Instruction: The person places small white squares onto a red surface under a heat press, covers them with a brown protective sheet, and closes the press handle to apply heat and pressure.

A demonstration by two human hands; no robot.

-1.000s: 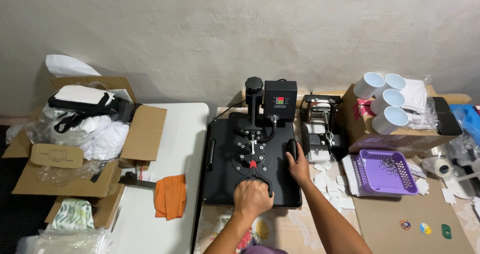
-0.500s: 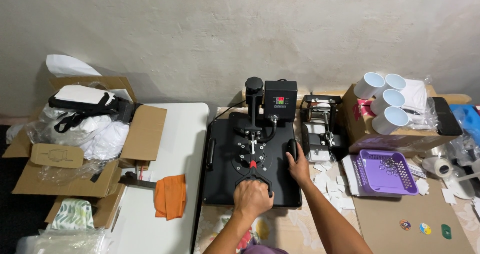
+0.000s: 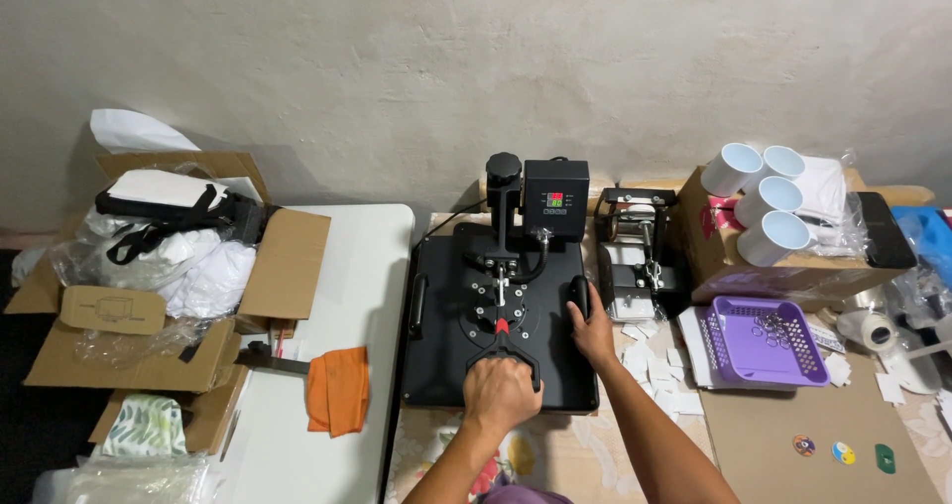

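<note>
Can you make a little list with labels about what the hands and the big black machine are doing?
Machine: black heat press, lying flat and closed on the table
Left hand: wrapped around the front lever handle
Right hand: on the press's right side handle
Left of press: orange cloth on white table
Right of press: purple basket, white mugs on cardboard box

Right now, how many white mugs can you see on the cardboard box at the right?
4. One mug lies at the left, one behind it, one in the middle, one nearest. All rest on the cardboard box; more may be hidden inside.
</note>
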